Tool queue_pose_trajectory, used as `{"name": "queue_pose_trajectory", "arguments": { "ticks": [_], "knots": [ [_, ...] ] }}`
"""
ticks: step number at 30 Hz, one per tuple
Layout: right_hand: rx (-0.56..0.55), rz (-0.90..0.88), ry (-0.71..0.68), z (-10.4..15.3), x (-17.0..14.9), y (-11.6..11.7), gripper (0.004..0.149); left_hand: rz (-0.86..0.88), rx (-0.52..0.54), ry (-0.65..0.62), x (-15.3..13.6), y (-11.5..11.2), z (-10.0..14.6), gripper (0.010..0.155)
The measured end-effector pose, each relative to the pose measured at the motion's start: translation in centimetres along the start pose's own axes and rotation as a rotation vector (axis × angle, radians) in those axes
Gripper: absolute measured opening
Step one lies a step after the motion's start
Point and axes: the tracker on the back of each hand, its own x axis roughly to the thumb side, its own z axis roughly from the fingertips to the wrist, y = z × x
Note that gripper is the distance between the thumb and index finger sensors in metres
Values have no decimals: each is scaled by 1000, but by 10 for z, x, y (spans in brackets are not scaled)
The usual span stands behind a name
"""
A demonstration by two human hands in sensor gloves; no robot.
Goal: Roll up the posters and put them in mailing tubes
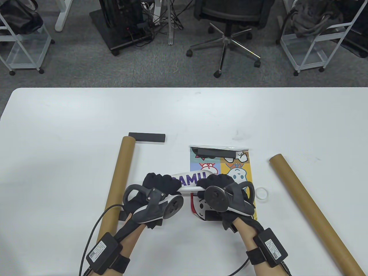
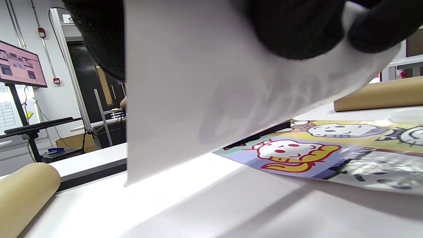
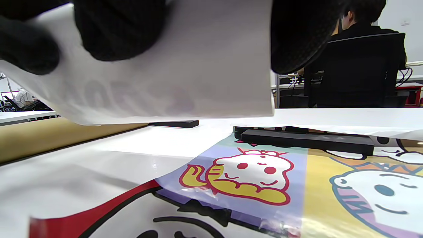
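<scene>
both hands, left hand (image 1: 159, 184) and right hand (image 1: 218, 184), grip the rolled poster (image 1: 191, 179), axis left-right. nearest tube (image 1: 119, 184) lies just left, lengthwise away from person.

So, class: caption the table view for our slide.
Both gloved hands roll a poster between two mailing tubes.

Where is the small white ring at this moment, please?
In the table view the white ring lies flat on the table, right of the cartoon poster and the right hand, left of the right cardboard tube.
</scene>
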Motion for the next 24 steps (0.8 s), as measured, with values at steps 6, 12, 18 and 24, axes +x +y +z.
{"name": "queue_pose_trajectory", "arguments": {
  "ticks": [6,12,18,24],
  "knots": [
    [8,-1,1,0,0,1,46,0,-12,6,0,0,0,45],
    [-11,13,3,1,2,-2,46,-9,-19,0,1,1,0,45],
    [20,0,-6,1,2,-1,48,19,-51,-4,0,-1,0,48],
    [35,-8,-8,0,1,-1,51,20,-64,-2,-1,-1,-1,56]
  ]
}}
